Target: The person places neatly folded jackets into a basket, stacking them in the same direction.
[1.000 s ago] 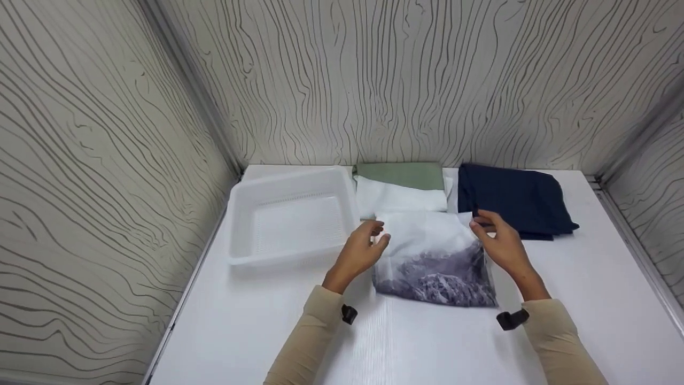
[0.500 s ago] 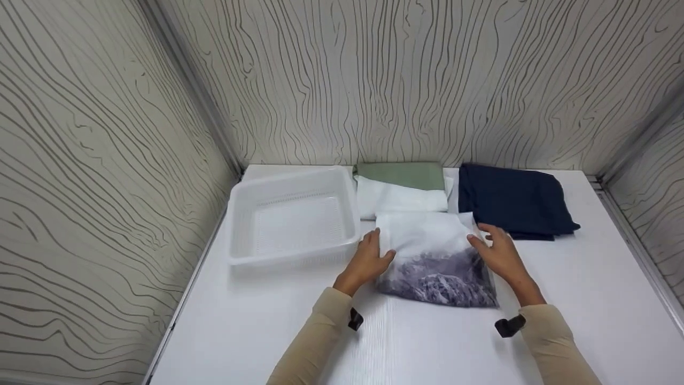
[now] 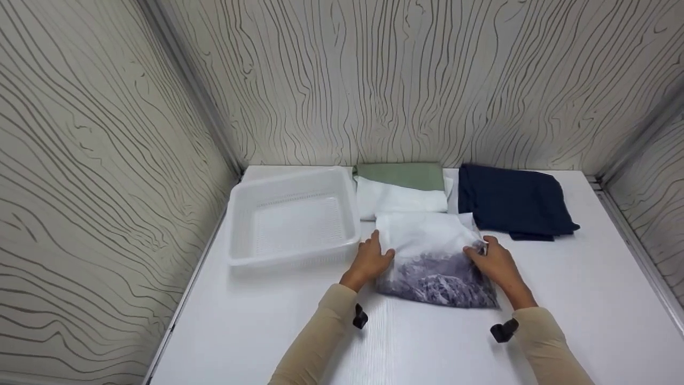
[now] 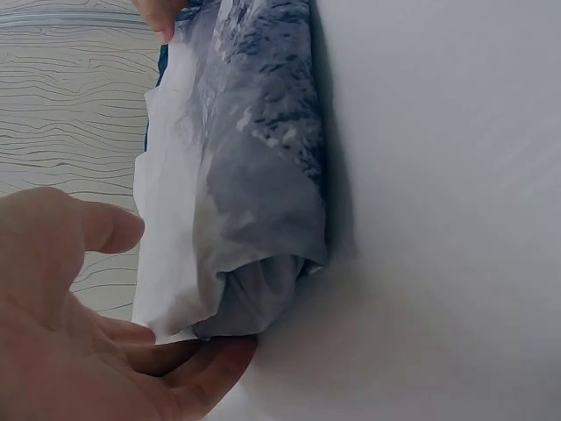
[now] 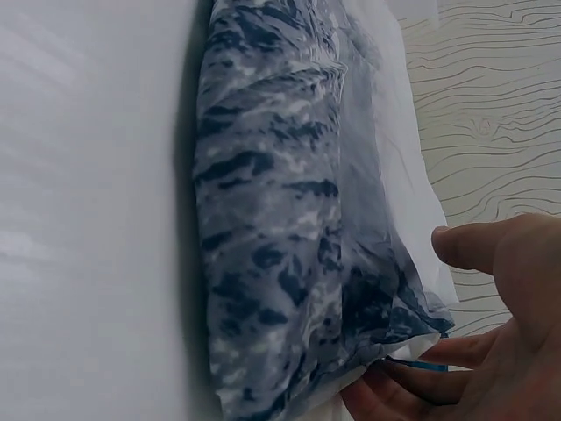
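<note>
A folded garment (image 3: 427, 262), white at the far side and printed with grey-purple mountains at the near side, lies on the white table. At its left edge is my left hand (image 3: 368, 262). The left wrist view has the fingers (image 4: 215, 373) of that hand against the lower edge of the fold, its thumb standing apart from them. My right hand (image 3: 497, 262) holds the garment's right edge, thumb over the top and fingers at the side. In the right wrist view those fingertips are partly hidden by the raised fabric corner.
A white plastic basket (image 3: 294, 258) stands at the left. Behind the printed garment lie a folded green and white cloth (image 3: 401, 176) and, to the right, a folded navy cloth (image 3: 513, 200). Patterned walls (image 3: 374, 80) enclose the table (image 3: 427, 347) at the back and sides.
My right hand has come nearer along the garment's right edge, and the fabric there now bunches up. The left hand has shifted slightly nearer and right, fingers against the left edge.
</note>
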`<state>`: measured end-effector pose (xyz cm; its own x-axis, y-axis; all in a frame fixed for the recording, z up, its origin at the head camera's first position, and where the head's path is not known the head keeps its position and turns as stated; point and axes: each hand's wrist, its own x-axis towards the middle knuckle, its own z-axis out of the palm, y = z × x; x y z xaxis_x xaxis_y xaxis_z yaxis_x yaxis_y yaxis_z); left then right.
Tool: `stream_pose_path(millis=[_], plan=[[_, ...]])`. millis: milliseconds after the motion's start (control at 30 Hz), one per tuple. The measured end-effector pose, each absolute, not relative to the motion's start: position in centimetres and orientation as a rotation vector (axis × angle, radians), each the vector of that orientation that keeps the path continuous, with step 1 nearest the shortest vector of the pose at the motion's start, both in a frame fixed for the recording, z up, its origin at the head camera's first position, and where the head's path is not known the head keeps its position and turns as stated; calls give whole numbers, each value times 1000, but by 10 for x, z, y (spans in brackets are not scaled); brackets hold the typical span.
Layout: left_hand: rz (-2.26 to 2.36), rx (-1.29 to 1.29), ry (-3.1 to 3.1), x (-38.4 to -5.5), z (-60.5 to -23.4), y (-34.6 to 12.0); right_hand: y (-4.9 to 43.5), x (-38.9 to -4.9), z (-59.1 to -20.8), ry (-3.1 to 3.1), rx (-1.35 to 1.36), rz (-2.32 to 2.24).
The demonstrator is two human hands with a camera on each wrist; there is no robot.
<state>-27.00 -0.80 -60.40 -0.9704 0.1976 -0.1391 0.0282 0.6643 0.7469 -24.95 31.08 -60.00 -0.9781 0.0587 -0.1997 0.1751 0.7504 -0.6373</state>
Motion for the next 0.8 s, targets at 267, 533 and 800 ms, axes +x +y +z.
stream_pose_path(millis=[267, 533, 800], plan=[[1453, 33, 2633, -276, -610, -8, 303, -251, -603, 2760, 226, -1087], [1533, -3, 2573, -277, -613, -7, 298, -252, -601, 2674, 280, -1163], [1586, 19, 2559, -277, -622, -5, 293, -254, -602, 2491, 275, -1354]])
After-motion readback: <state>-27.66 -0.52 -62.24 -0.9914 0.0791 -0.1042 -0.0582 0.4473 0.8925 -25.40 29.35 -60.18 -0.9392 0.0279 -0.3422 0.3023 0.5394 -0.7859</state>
